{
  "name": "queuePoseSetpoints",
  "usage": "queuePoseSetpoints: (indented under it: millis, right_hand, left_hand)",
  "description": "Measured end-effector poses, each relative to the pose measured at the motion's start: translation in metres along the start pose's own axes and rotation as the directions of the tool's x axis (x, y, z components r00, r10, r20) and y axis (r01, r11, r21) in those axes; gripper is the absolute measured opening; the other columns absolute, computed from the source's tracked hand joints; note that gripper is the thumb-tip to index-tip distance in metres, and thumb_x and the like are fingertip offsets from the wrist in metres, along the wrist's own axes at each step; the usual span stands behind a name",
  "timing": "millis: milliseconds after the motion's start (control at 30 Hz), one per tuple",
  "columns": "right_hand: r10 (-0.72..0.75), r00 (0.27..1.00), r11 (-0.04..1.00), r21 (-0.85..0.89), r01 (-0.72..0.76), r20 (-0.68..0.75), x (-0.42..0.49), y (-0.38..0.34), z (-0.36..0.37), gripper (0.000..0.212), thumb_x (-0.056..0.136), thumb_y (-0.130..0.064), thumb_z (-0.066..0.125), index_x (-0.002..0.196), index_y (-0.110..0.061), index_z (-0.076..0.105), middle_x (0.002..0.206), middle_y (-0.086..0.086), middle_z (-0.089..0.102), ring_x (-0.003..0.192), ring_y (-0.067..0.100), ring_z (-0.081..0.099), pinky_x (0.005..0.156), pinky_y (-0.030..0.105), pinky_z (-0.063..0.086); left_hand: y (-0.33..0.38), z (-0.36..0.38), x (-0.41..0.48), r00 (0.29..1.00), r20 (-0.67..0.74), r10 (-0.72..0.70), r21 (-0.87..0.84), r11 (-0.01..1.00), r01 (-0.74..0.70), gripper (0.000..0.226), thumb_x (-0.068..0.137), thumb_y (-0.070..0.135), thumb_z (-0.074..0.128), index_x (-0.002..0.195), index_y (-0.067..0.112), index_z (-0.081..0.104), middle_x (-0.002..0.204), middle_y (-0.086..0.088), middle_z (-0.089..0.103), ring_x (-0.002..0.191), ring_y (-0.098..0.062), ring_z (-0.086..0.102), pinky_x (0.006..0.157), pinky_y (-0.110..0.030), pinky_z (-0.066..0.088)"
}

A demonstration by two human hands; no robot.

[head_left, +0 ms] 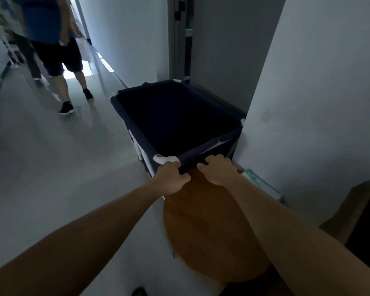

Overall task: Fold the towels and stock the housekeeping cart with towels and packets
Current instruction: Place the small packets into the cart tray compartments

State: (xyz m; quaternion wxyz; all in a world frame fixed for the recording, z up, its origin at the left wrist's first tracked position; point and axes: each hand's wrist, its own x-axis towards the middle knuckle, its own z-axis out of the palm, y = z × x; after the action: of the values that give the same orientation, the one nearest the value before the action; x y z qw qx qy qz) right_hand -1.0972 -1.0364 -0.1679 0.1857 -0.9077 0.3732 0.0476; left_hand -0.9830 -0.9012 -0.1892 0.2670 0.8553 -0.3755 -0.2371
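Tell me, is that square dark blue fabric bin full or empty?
Seemingly empty: the square dark blue fabric bin shows only dark lining, no towels; its shadowed bottom is hard to make out.

I am reading no text, label, brand, number or sign anywhere, not even on the dark navy fabric cart.

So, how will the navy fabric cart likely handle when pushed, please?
Probably light: the navy fabric cart looks empty. Its cloth sides may flex, but the rim gripped by the left hand and right hand seems stiff.
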Motion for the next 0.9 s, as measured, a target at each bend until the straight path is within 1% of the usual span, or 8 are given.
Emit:
queuePoseSetpoints:
  millis: [100, 233, 333, 433, 533, 667, 800, 900]
  right_hand:
    - [0.068, 0.998, 0.997, 0.022, -0.068, 0.005, 0.031, 0.022, 0.003, 0.059, 0.099, -0.057, 0.037, 0.137, -0.013, 0.05, 0.134, 0.014, 0.05, 0.119, 0.032, 0.049, 0.1, 0.044, 0.044]
    - [0.222, 0.975, 0.971, 0.098, -0.218, -0.027, 0.065, 0.057, 0.006, 0.047, 0.098, -0.052, 0.042, 0.118, -0.014, 0.061, 0.115, 0.011, 0.061, 0.095, 0.023, 0.056, 0.088, 0.035, 0.05]
    - [0.351, 0.936, 0.928, 0.141, -0.346, -0.013, 0.08, 0.079, 0.012, 0.045, 0.097, -0.049, 0.048, 0.123, -0.016, 0.061, 0.124, 0.011, 0.061, 0.099, 0.024, 0.055, 0.088, 0.032, 0.046]
    - [0.492, 0.87, 0.861, 0.136, -0.49, 0.015, 0.088, 0.106, 0.025, 0.054, 0.096, -0.05, 0.049, 0.134, -0.012, 0.056, 0.135, 0.016, 0.056, 0.119, 0.034, 0.054, 0.097, 0.036, 0.045]
    - [0.57, 0.82, 0.809, 0.138, -0.571, 0.052, 0.093, 0.141, 0.043, 0.051, 0.097, -0.046, 0.051, 0.13, -0.008, 0.059, 0.135, 0.018, 0.058, 0.12, 0.035, 0.055, 0.097, 0.035, 0.046]
    - [0.631, 0.759, 0.734, 0.196, -0.651, 0.158, 0.107, 0.194, 0.072, 0.049, 0.097, -0.045, 0.054, 0.126, -0.007, 0.059, 0.13, 0.016, 0.059, 0.113, 0.032, 0.059, 0.089, 0.034, 0.049]
    - [0.667, 0.715, 0.656, 0.291, -0.697, 0.209, 0.128, 0.238, 0.103, 0.043, 0.097, -0.039, 0.055, 0.128, -0.01, 0.058, 0.128, 0.014, 0.061, 0.112, 0.031, 0.06, 0.092, 0.035, 0.051]
    - [0.685, 0.693, 0.625, 0.307, -0.718, 0.224, 0.144, 0.267, 0.126, 0.038, 0.097, -0.034, 0.053, 0.128, -0.011, 0.057, 0.126, 0.014, 0.063, 0.11, 0.032, 0.061, 0.092, 0.038, 0.052]
  left_hand:
    - [0.001, 0.01, 0.049, 0.992, 0.124, 0.033, -0.017, 0.999, -0.031, 0.07, 0.087, 0.044, 0.059, 0.147, 0.015, 0.039, 0.131, -0.01, 0.058, 0.112, -0.024, 0.061, 0.091, -0.037, 0.053]
    - [0.011, 0.016, 0.112, 0.941, 0.302, 0.152, -0.017, 0.988, -0.154, 0.074, 0.092, 0.048, 0.054, 0.154, 0.017, 0.027, 0.148, -0.006, 0.043, 0.123, -0.021, 0.052, 0.097, -0.032, 0.047]
    - [0.022, 0.023, 0.152, 0.903, 0.387, 0.19, 0.005, 0.978, -0.208, 0.074, 0.094, 0.051, 0.051, 0.155, 0.019, 0.024, 0.156, -0.004, 0.031, 0.133, -0.023, 0.043, 0.107, -0.038, 0.042]
    - [0.035, 0.042, 0.187, 0.858, 0.465, 0.22, 0.048, 0.961, -0.272, 0.073, 0.096, 0.051, 0.05, 0.155, 0.018, 0.024, 0.157, -0.005, 0.029, 0.136, -0.025, 0.04, 0.11, -0.039, 0.039]
    - [0.048, 0.074, 0.213, 0.806, 0.544, 0.231, 0.066, 0.947, -0.316, 0.071, 0.097, 0.049, 0.051, 0.154, 0.014, 0.026, 0.158, -0.007, 0.029, 0.14, -0.026, 0.036, 0.112, -0.035, 0.035]
    - [0.061, 0.122, 0.242, 0.761, 0.619, 0.193, 0.084, 0.947, -0.309, 0.063, 0.098, 0.042, 0.054, 0.149, 0.01, 0.035, 0.151, -0.01, 0.04, 0.132, -0.027, 0.044, 0.101, -0.029, 0.038]
    - [0.069, 0.166, 0.265, 0.774, 0.623, 0.115, 0.132, 0.959, -0.249, 0.05, 0.098, 0.034, 0.056, 0.139, 0.008, 0.05, 0.139, -0.012, 0.053, 0.125, -0.029, 0.051, 0.105, -0.035, 0.042]
    - [0.07, 0.199, 0.283, 0.753, 0.65, 0.105, 0.111, 0.967, -0.231, 0.04, 0.1, 0.031, 0.054, 0.133, 0.009, 0.056, 0.134, -0.01, 0.058, 0.121, -0.025, 0.054, 0.101, -0.03, 0.04]
